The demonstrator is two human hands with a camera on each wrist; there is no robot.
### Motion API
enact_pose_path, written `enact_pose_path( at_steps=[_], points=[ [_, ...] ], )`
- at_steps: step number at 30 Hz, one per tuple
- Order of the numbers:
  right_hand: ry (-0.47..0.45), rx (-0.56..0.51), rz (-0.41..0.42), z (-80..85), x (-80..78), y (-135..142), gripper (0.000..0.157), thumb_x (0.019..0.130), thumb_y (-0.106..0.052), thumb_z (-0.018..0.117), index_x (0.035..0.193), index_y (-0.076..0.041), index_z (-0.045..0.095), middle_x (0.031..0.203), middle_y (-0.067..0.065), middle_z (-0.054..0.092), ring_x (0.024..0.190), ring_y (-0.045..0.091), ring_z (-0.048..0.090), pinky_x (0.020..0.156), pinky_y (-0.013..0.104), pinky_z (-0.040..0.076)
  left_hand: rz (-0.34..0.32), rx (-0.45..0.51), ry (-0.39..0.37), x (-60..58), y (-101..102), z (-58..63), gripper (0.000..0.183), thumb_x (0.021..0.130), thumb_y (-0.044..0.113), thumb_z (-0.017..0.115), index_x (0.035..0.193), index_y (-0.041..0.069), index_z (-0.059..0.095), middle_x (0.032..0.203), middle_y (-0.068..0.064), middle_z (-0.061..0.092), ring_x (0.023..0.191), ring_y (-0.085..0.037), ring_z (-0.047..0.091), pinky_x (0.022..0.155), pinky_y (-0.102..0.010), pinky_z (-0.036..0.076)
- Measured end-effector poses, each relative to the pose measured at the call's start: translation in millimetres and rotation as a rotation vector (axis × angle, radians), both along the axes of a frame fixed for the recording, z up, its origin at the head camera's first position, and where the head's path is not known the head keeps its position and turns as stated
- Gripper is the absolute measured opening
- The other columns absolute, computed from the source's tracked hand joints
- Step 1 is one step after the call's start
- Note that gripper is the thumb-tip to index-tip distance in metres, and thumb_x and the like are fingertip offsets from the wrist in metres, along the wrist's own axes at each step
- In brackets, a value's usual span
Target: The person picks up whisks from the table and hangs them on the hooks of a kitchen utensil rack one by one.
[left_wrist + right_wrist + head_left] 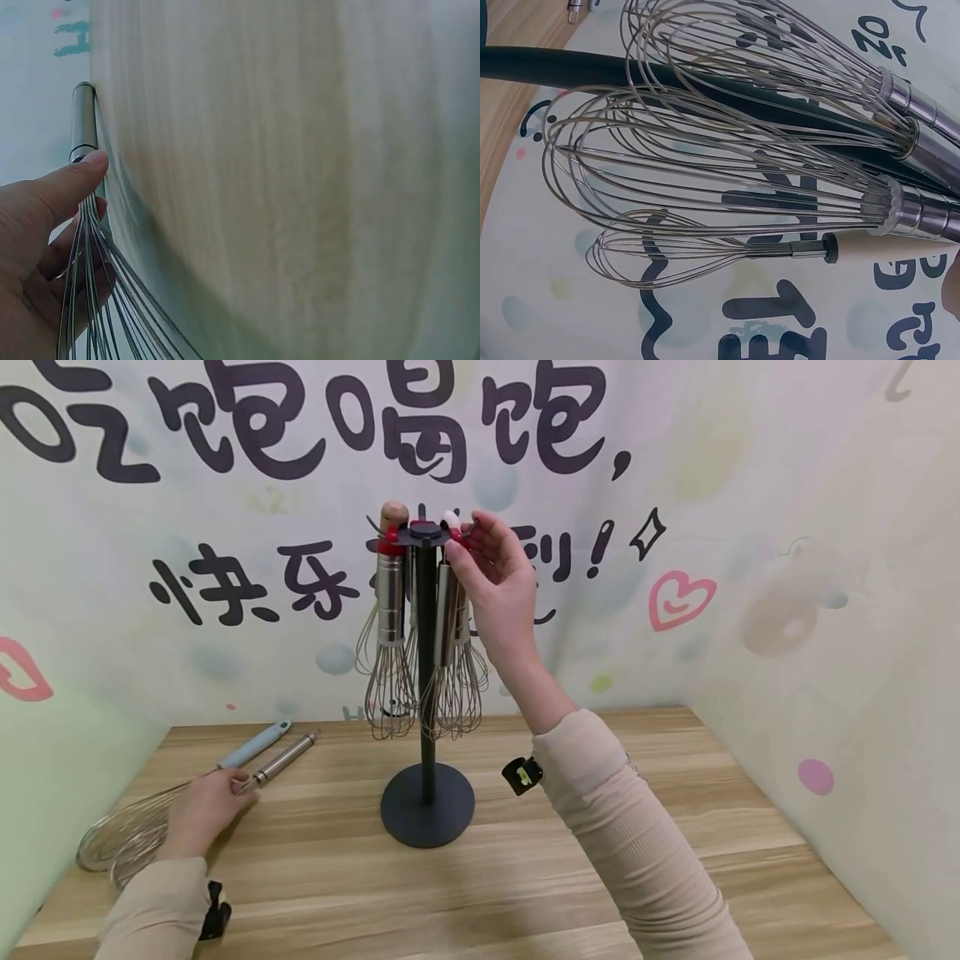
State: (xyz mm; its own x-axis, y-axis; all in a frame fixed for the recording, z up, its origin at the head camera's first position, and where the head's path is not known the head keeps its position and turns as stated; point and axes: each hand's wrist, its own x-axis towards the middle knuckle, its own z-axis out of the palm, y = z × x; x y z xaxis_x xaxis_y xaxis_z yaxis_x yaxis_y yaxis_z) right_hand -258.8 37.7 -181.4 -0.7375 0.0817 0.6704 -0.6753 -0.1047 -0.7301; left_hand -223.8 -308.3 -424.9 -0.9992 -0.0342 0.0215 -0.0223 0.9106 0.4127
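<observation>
On the left of the table, my left hand (206,814) grips the neck of a steel-handled whisk (285,758), thumb on one side and fingers around the wires, as the left wrist view shows. A whisk with a light blue handle (255,745) lies beside it. My right hand (502,581) is raised to the top of a black stand (426,693), thumb and curled fingers at the upper end of a hanging steel-handled whisk (446,610), by a hook. Its exact contact is partly hidden. Another whisk with a steel, red and wooden handle (391,597) hangs left of the pole.
The stand's round black base (427,827) rests on the wooden table (525,877). More whisks hang around the pole, one with a cream handle (877,246). A printed backdrop (675,485) rises behind the table.
</observation>
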Motion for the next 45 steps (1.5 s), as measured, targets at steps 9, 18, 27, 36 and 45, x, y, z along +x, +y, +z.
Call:
enact_pose_path(
  at_steps=[9,18,27,36,45],
  points=[
    [0.005,0.005,-0.003,0.6,1.7,-0.3,0.044,0.089,-0.003,0.064,0.130,0.003,0.051,0.116,0.014,0.058,0.102,0.013,0.058,0.097,0.023,0.048,0.006,-0.017,0.023,-1.9,2.7,-2.8,0.028,0.086,0.017,0.065,0.106,-0.003,0.064,0.089,-0.019,0.067,0.069,-0.022,0.059,0.053,-0.031,0.040],
    [0.005,0.011,-0.010,1.6,2.9,-0.1,0.044,0.089,-0.004,0.064,0.130,0.002,0.051,0.117,0.015,0.058,0.105,0.016,0.058,0.097,0.022,0.048,-0.008,0.002,0.024,-1.4,2.5,-2.6,0.033,0.089,0.018,0.059,0.113,-0.004,0.063,0.082,-0.011,0.063,0.061,-0.016,0.047,0.051,-0.027,0.034],
    [0.004,0.006,-0.012,0.9,2.4,0.0,0.044,0.089,-0.003,0.064,0.130,0.002,0.051,0.118,0.016,0.059,0.104,0.016,0.058,0.098,0.023,0.049,-0.056,0.018,0.136,-1.3,6.1,1.6,0.033,0.089,0.014,0.060,0.115,-0.006,0.060,0.078,-0.011,0.061,0.059,-0.016,0.044,0.050,-0.028,0.033],
    [-0.006,0.008,-0.013,0.1,3.0,-1.0,0.044,0.089,-0.003,0.064,0.130,0.003,0.051,0.118,0.016,0.059,0.104,0.015,0.058,0.097,0.023,0.048,-0.077,0.037,0.182,-1.2,9.1,7.6,0.034,0.089,0.015,0.061,0.117,-0.005,0.059,0.077,-0.010,0.058,0.060,-0.017,0.043,0.051,-0.029,0.032],
    [0.003,0.013,-0.019,0.7,2.7,-0.5,0.043,0.089,-0.003,0.064,0.129,0.003,0.051,0.118,0.016,0.059,0.103,0.014,0.058,0.095,0.021,0.049,-0.038,0.113,0.251,-2.0,19.8,19.9,0.036,0.091,0.020,0.063,0.118,-0.004,0.060,0.082,-0.013,0.065,0.058,-0.012,0.042,0.049,-0.025,0.030]
  ],
)
